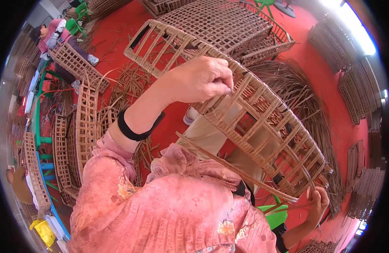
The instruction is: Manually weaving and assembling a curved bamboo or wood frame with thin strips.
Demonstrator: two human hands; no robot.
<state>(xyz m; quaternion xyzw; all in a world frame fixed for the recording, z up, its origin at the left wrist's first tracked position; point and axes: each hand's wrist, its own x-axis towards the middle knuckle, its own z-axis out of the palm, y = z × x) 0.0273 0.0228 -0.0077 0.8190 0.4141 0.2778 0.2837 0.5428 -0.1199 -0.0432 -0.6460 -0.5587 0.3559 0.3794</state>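
Note:
A long, open-lattice woven basket (262, 139) lies slantwise across my lap, its brown strands wrapped over a dark frame. My left hand (207, 80) is closed in a fist at the middle of its upper rim; the fingertips are partly hidden, but they seem to grip the rim. At the basket's near right corner, my right hand (317, 204) pinches a thin weaving strand against the end. A loose flat strip (219, 159) runs along the basket's near side toward that corner.
Stacked woven baskets (219, 21) stand just ahead. A heap of long dried strands (312, 105) lies right of my basket. Cut scraps (129, 84) litter the red floor at left. A co-worker (61, 36) sits at far left with another basket. More baskets (87, 122) stand left.

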